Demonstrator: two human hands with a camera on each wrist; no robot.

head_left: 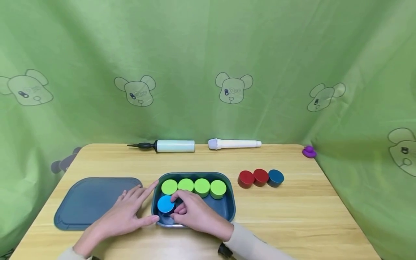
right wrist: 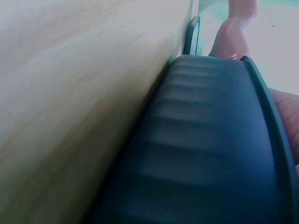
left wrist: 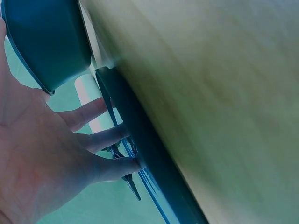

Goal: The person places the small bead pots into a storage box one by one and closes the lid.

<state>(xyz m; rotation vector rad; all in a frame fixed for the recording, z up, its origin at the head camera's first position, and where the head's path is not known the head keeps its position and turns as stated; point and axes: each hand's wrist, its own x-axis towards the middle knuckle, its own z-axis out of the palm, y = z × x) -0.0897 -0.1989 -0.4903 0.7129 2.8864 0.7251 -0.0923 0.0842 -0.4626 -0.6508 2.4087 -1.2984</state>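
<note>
A dark blue-grey rectangular box (head_left: 212,204) stands on the table, with several lime-green cylinders (head_left: 202,187) in a row along its far side. At its near left corner sits a blue cylinder (head_left: 165,204). My right hand (head_left: 201,213) reaches over the near side and pinches the blue cylinder at its right edge with curled fingers and thumb. Fingers spread, my left hand (head_left: 125,213) touches the box's left rim with index finger and thumb. Its other fingers rest on the flat dark lid (head_left: 87,200). The right wrist view shows mostly the box's outer wall (right wrist: 201,135), hiding the fingertips.
Two red cylinders (head_left: 246,179) and a dark blue one (head_left: 276,178) stand right of the box. A hand pump (head_left: 175,146) and a white microphone-shaped object (head_left: 235,144) lie along the back edge. A purple knobbed piece (head_left: 309,151) sits at the back right corner. Green curtains surround the table.
</note>
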